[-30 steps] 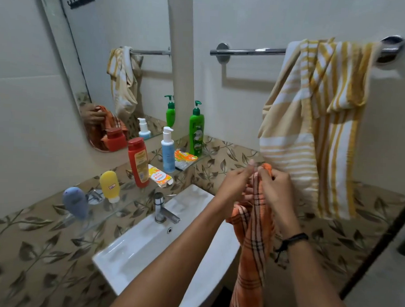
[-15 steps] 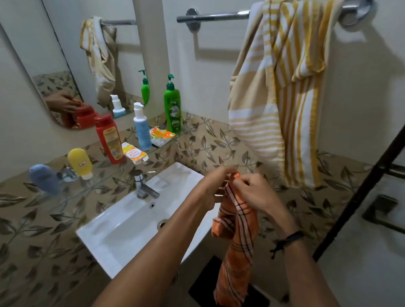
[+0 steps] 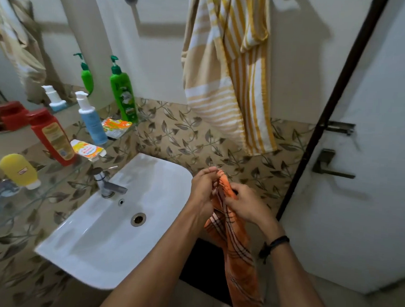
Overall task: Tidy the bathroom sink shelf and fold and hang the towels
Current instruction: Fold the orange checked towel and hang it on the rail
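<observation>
An orange checked towel (image 3: 239, 254) hangs bunched from both my hands, just right of the white sink (image 3: 105, 232). My left hand (image 3: 202, 188) pinches its top edge; my right hand (image 3: 245, 202) grips it slightly lower. A yellow-and-white striped towel (image 3: 225, 84) hangs crumpled from the wall rail, whose bar is mostly cut off at the top. On the glass shelf (image 3: 56, 186) stand a green pump bottle (image 3: 123, 94), a blue pump bottle (image 3: 90, 119), a red bottle (image 3: 53, 138), a yellow tube (image 3: 18, 169) and two sachets (image 3: 87, 149).
A chrome tap (image 3: 106, 185) sits at the sink's back edge. The mirror (image 3: 27, 53) fills the upper left. A white door (image 3: 359, 160) with a dark handle (image 3: 328, 163) stands at the right. A dark mat (image 3: 203, 269) lies on the floor below the towel.
The view has tilted downward and right, so the rail has slid out of the top. My hands have lowered with the orange towel and keep working along its top edge.
</observation>
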Demonstrator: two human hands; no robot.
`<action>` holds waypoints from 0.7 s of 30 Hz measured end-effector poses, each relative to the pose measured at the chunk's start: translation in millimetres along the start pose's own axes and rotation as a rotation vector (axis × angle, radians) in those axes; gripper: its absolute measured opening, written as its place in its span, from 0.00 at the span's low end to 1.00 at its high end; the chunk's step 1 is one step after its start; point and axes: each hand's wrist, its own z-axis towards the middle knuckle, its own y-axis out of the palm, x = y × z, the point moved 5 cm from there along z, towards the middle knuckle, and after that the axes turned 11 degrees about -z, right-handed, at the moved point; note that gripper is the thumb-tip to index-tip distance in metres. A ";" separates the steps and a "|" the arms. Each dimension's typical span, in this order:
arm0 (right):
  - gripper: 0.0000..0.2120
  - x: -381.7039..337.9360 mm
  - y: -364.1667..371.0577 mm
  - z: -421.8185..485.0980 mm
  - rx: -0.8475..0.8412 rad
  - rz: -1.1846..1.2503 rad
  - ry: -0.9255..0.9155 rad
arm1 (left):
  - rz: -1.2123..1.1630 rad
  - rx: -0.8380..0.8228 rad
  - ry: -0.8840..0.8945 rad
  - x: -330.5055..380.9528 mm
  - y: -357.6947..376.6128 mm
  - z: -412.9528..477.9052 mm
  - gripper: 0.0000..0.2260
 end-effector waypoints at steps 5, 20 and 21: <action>0.13 11.2 8.0 -29.9 0.186 0.011 0.127 | -0.014 -0.171 -0.098 -26.5 -1.0 -1.3 0.10; 0.16 74.1 -34.3 -76.4 0.260 0.302 0.231 | 0.897 -0.994 0.217 -92.6 28.5 12.5 0.16; 0.09 81.2 -37.1 -77.0 0.244 0.244 0.238 | 0.890 -0.921 0.231 -93.6 31.7 15.8 0.15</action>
